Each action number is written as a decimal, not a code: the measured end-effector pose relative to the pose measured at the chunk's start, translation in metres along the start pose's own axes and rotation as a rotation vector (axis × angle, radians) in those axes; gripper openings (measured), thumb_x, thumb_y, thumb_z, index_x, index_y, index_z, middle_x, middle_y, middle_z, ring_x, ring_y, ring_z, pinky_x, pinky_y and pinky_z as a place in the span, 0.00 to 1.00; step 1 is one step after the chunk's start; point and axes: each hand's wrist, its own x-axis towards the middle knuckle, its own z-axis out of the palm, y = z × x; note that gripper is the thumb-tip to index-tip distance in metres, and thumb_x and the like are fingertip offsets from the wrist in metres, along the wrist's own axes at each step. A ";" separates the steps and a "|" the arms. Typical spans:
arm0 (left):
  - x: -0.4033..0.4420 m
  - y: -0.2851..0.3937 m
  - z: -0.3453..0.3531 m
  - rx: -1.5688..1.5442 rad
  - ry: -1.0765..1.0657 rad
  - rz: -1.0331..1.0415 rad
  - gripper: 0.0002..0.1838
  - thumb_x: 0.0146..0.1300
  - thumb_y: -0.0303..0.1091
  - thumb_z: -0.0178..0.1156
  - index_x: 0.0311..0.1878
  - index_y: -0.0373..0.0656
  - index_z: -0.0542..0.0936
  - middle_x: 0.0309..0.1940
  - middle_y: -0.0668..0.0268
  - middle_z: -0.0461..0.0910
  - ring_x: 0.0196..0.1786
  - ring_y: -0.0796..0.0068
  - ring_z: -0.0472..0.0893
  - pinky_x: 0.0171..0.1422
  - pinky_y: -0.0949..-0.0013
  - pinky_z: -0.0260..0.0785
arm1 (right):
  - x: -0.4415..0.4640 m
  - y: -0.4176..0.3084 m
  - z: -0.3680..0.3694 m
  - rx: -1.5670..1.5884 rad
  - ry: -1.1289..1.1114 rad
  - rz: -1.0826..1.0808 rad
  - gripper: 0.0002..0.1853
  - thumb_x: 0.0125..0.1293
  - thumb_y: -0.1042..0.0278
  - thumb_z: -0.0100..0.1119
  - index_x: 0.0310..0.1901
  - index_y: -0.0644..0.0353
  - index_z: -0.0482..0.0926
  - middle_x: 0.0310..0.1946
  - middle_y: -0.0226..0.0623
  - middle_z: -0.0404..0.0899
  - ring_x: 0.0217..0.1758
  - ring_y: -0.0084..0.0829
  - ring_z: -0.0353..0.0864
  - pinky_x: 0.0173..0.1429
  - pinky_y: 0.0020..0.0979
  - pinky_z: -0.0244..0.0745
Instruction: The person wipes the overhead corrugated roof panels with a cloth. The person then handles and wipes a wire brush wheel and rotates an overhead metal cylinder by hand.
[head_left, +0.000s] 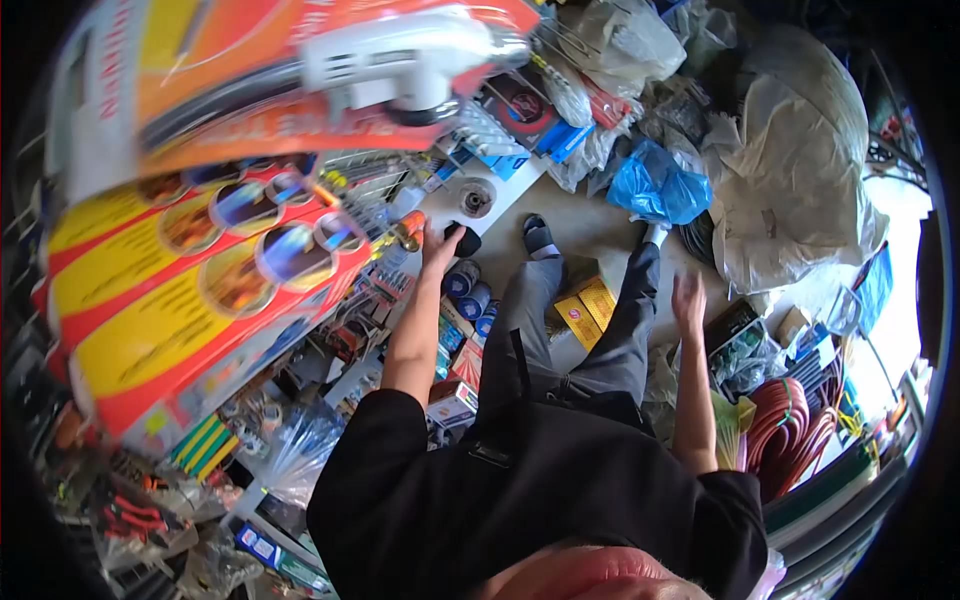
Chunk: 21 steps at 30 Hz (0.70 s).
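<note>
My left hand (440,250) reaches out at the left and grips a small black object (463,240), whose kind I cannot make out. Beside its fingers is an orange item (411,228), and just beyond lies a round metal piece (474,198) on a pale surface. My right hand (688,300) hangs at the right, somewhat blurred, with its fingers stretched out and nothing visible in it. Between my legs a yellow box (585,312) stands on the floor. Close to my left forearm are several blue-topped cans (470,290).
Large packages hang close at the upper left: a torch blister pack (400,65) and yellow-red boxes (150,290). A blue plastic bag (662,185) lies ahead of my feet. White sheeting (790,170) covers something at the right, near coiled reddish hose (785,425). Crowded goods line the left.
</note>
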 end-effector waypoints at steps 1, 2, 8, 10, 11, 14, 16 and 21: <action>0.027 0.002 0.014 0.029 -0.023 0.031 0.67 0.49 0.57 0.81 0.83 0.40 0.51 0.79 0.45 0.61 0.81 0.52 0.61 0.84 0.56 0.54 | -0.042 0.049 0.009 -0.029 -0.065 0.038 0.29 0.74 0.50 0.59 0.65 0.67 0.74 0.56 0.65 0.80 0.59 0.63 0.80 0.63 0.52 0.75; 0.027 0.045 0.023 0.141 -0.016 0.068 0.68 0.45 0.57 0.83 0.82 0.39 0.52 0.78 0.44 0.61 0.81 0.49 0.61 0.84 0.55 0.55 | -0.079 0.111 0.029 -0.065 -0.133 0.131 0.30 0.73 0.43 0.59 0.58 0.68 0.78 0.52 0.61 0.84 0.55 0.60 0.84 0.60 0.51 0.78; 0.086 0.083 0.100 0.658 -0.119 -0.035 0.63 0.40 0.56 0.83 0.79 0.52 0.59 0.77 0.46 0.61 0.79 0.39 0.59 0.82 0.37 0.52 | -0.258 0.213 0.083 0.375 -0.159 0.874 0.27 0.69 0.46 0.64 0.48 0.70 0.81 0.31 0.45 0.84 0.31 0.36 0.83 0.37 0.39 0.79; 0.092 0.077 0.110 0.744 -0.048 -0.057 0.51 0.43 0.52 0.80 0.72 0.56 0.67 0.74 0.45 0.63 0.75 0.38 0.65 0.79 0.38 0.59 | -0.255 0.146 0.051 0.702 -0.216 1.145 0.24 0.73 0.46 0.61 0.48 0.66 0.79 0.27 0.38 0.80 0.25 0.33 0.79 0.22 0.40 0.70; 0.078 0.090 0.105 0.768 -0.043 -0.091 0.49 0.43 0.52 0.81 0.70 0.58 0.68 0.73 0.45 0.63 0.73 0.37 0.66 0.76 0.39 0.63 | -0.246 0.122 0.038 0.714 -0.232 1.210 0.22 0.76 0.46 0.58 0.46 0.62 0.78 0.27 0.36 0.79 0.24 0.32 0.78 0.19 0.39 0.68; 0.043 0.111 0.090 0.600 0.008 -0.179 0.47 0.42 0.55 0.81 0.66 0.59 0.70 0.70 0.46 0.65 0.70 0.38 0.69 0.72 0.42 0.69 | -0.209 0.119 0.021 0.761 -0.304 0.918 0.19 0.77 0.49 0.55 0.43 0.60 0.77 0.26 0.33 0.78 0.23 0.29 0.78 0.19 0.37 0.70; 0.004 0.125 0.080 0.202 -0.043 -0.316 0.43 0.48 0.54 0.79 0.66 0.55 0.69 0.68 0.51 0.69 0.66 0.42 0.73 0.61 0.35 0.76 | -0.168 0.122 0.006 0.722 -0.264 0.767 0.17 0.77 0.51 0.56 0.43 0.60 0.77 0.26 0.33 0.78 0.23 0.28 0.78 0.24 0.34 0.73; -0.121 0.197 0.066 -0.598 -0.340 -0.543 0.32 0.55 0.49 0.73 0.60 0.53 0.70 0.60 0.56 0.71 0.61 0.46 0.76 0.49 0.35 0.82 | -0.036 0.092 -0.009 0.290 -0.201 0.240 0.24 0.70 0.49 0.65 0.54 0.63 0.81 0.32 0.37 0.85 0.33 0.28 0.84 0.38 0.34 0.80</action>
